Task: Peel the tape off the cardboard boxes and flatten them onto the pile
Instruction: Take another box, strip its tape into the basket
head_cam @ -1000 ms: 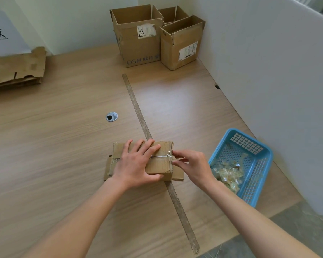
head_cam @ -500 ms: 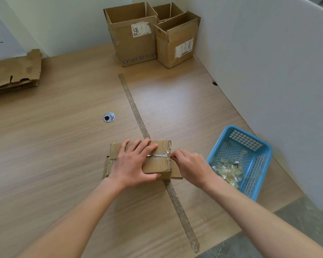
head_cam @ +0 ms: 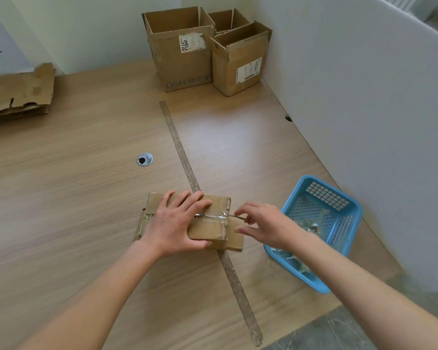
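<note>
- The small taped box [head_cam: 208,223] lies on the surface [head_cam: 86,198], astride the grey strip [head_cam: 238,286] that runs across it.
- The left hand [head_cam: 173,223] presses flat on the box lid, fingers spread wide.
- The right hand [head_cam: 266,224], just right of the box, pinches what looks like a lifted end of clear tape [head_cam: 213,217].
- Best kept pinned while the tape is drawn low and steadily along the seam, to spare the cardboard.
- The blue basket [head_cam: 349,218], right of the box, holds crumpled tape.
- The flattened pile [head_cam: 18,94] lies far left of the box; three open boxes [head_cam: 180,54] stand beyond.
</note>
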Demonstrator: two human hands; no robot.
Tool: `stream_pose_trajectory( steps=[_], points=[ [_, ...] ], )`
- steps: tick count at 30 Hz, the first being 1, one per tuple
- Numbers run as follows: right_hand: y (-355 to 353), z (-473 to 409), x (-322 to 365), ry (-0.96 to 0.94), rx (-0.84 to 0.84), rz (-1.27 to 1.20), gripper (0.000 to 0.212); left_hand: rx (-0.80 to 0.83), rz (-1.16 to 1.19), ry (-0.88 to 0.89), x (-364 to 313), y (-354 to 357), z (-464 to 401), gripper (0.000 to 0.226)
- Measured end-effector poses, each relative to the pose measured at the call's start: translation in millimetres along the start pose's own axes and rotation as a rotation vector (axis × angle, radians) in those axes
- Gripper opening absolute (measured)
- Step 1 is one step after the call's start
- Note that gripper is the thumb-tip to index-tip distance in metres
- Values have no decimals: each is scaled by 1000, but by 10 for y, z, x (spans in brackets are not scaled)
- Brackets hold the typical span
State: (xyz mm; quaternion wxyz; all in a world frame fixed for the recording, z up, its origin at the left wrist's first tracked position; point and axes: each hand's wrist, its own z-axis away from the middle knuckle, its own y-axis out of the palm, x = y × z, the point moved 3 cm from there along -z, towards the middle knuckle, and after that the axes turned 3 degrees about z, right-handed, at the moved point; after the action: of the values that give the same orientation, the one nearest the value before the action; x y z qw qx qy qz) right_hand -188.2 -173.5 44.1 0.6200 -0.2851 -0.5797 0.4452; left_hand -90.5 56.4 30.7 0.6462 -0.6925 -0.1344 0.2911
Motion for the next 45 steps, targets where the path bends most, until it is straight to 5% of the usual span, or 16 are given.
stream_pose_trajectory(
  steps=[8,15,20,27,31,33,39,45],
  points=[
    [213,-71,57,23,-215,-218,21,13,-13,-7,-6,9,7,96],
    [239,-36,169,-114,-240,-104,12,15,-16,-15,-21,-4,7,95],
    [187,-46,238,-177,-213,50,8,2,-9,-7,-17,-4,5,95],
    [101,-248,231,-297,70,429,14,12,-11,10,29,10,-8,96],
    [-30,-188,157,-283,-21,211,6,6,-10,27,54,14,-16,95],
    [-109,-67,-13,-176,-59,58,18,-1,-6,30,49,17,-14,95],
    [32,36,-123,-17,3,211,56,-1,-11,19,21,24,-11,96],
    [187,-96,95,-65,-275,15,25,8,-17,13,32,33,-2,97]
  ],
)
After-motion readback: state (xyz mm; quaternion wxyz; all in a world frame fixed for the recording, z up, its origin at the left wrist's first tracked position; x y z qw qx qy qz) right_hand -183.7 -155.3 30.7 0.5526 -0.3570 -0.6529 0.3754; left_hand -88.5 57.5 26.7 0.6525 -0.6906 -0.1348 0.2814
